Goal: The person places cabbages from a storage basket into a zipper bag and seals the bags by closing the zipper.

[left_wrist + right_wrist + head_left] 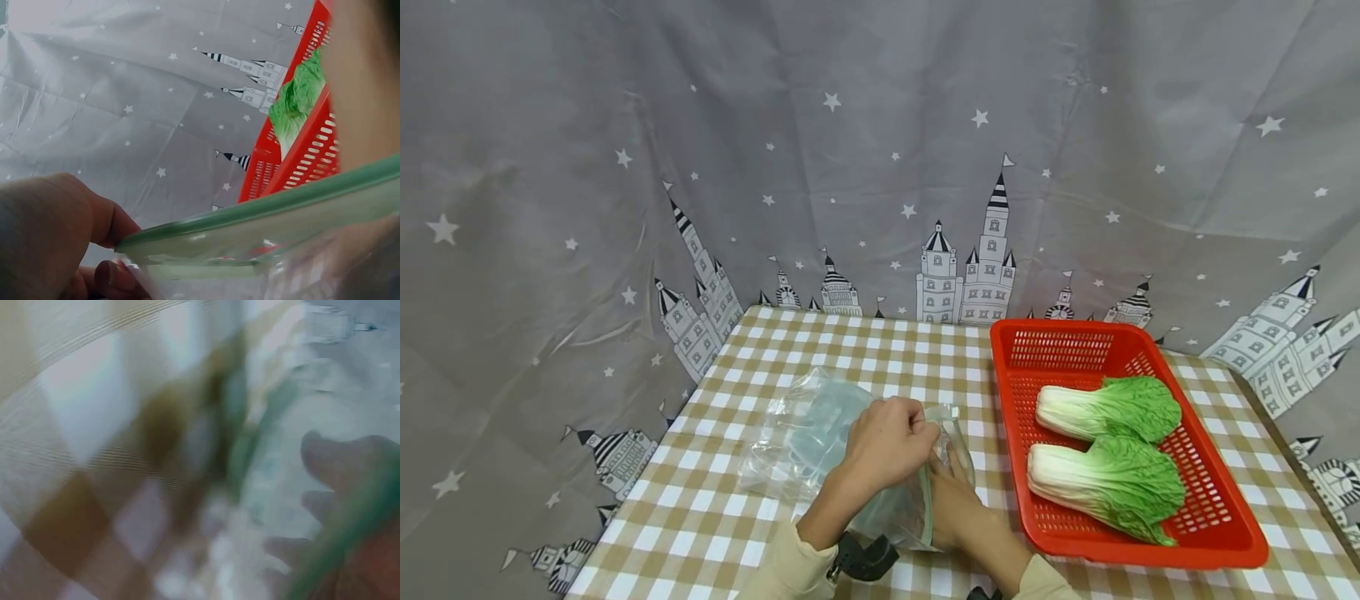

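Observation:
A clear zip bag [895,510] with a green rim [250,212] stands between my two hands, its mouth toward the right. With thumb and finger, my left hand [889,442] pinches one corner of that rim; the pinch shows up close in the left wrist view. My right hand [953,504] reaches into the bag's mouth. Its fingers [337,459] show extended and spread through the plastic in the right wrist view, which is blurred. Part of the bag is hidden behind the left hand and forearm.
Crinkled clear plastic with a pale green panel [820,425] lies left of my hands on the checked tablecloth [700,517]. To the right, a red basket [1022,467] holds a Chinese cabbage [1108,408] and a second one [1105,487]. A grey patterned curtain [865,150] hangs behind.

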Demonstrator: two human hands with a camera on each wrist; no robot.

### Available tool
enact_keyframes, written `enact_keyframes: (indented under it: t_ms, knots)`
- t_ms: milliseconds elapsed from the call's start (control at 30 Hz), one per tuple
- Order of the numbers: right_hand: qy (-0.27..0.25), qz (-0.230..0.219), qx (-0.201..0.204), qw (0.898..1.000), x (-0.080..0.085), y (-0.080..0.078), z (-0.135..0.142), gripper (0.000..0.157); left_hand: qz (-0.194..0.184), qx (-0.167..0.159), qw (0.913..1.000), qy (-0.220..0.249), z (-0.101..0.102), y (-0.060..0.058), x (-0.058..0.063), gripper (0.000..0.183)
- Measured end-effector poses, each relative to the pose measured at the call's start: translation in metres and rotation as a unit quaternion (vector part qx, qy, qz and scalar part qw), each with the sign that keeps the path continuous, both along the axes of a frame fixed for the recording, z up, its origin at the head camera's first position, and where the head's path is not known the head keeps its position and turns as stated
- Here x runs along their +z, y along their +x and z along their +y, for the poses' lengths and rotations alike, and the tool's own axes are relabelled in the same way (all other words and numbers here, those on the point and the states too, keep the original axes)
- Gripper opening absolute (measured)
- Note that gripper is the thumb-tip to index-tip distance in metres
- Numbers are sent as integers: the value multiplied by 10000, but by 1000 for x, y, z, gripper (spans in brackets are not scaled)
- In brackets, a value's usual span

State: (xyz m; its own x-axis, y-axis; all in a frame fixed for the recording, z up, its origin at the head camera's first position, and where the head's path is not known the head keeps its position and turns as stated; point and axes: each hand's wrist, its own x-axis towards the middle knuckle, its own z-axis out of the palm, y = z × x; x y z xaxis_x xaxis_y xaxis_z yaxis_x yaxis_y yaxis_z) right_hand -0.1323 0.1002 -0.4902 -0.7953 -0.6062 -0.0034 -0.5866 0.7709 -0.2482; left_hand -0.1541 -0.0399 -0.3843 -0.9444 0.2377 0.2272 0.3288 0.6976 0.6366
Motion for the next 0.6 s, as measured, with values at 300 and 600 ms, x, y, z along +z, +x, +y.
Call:
enact_keyframes:
  t_ms: [300, 600]
  knots:
    - [-662, 784, 356, 9941, 59, 23, 39, 36, -212, 138, 9996, 130, 0, -11, -5, 28]
    - [-737, 1278, -288, 9886, 80, 12, 141, 54, -220, 250, 9993, 173, 0, -15, -9, 28]
